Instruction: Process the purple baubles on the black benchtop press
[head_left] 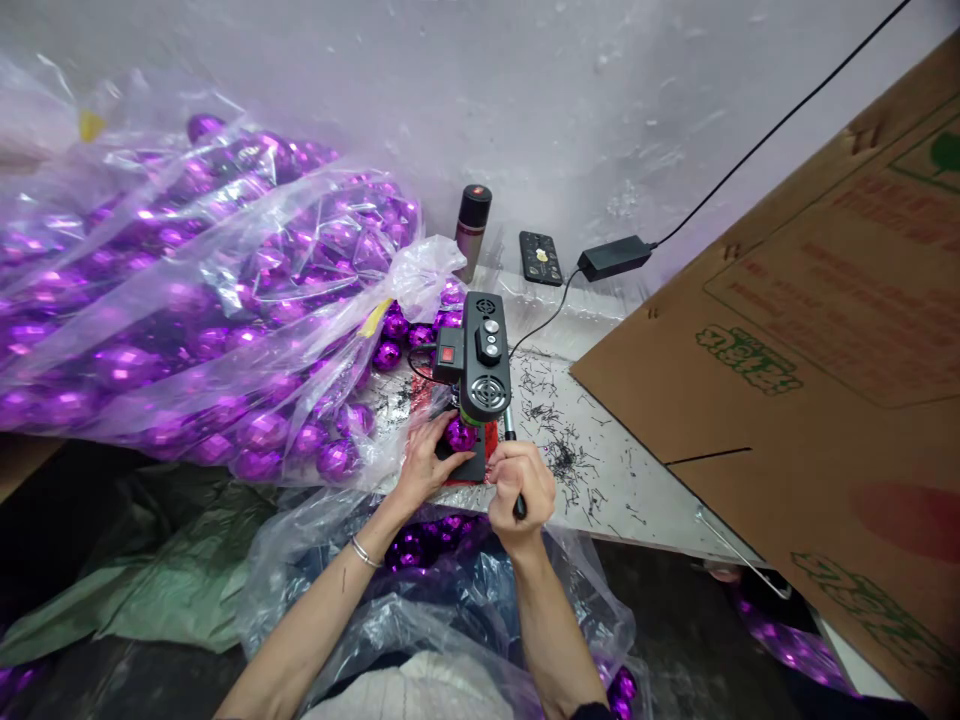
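A shiny purple ball ornament (460,434) sits under the head of a small black bench press (486,345). My left hand (427,458) curls round the ball's left and near side, thumb and fingers touching it on the press's black base (471,469). In my right hand (523,490) is the black-handled lever (519,508) at the press's right side, gripped in a fist. A red switch box (448,354) is fixed to the press's left. Part of the ball is hidden by the press head.
A big clear bag of purple balls (187,330) fills the left. Behind the press are a spray can (472,225), phone (540,258) and power adapter (615,258). Black bits (566,455) litter the table. A cardboard box (810,350) stands right; an open plastic bag (322,600) hangs below.
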